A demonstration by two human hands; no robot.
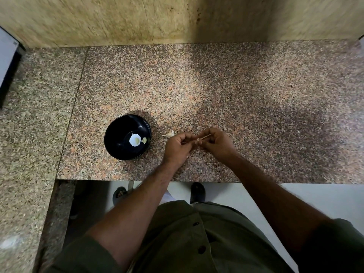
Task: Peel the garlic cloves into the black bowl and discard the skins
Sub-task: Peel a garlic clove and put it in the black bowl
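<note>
head | left hand and right hand close together over speckled tabletop, fingers curled, pinching one small garlic clove between them | black bowl just left of hands, peeled cloves inside | loose garlic piece between bowl and left hand

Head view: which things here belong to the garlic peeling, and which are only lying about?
For the job: black bowl, peeled clove in it, garlic piece on the counter, left hand, right hand.
Not for the job: grey appliance, sandals.
</note>
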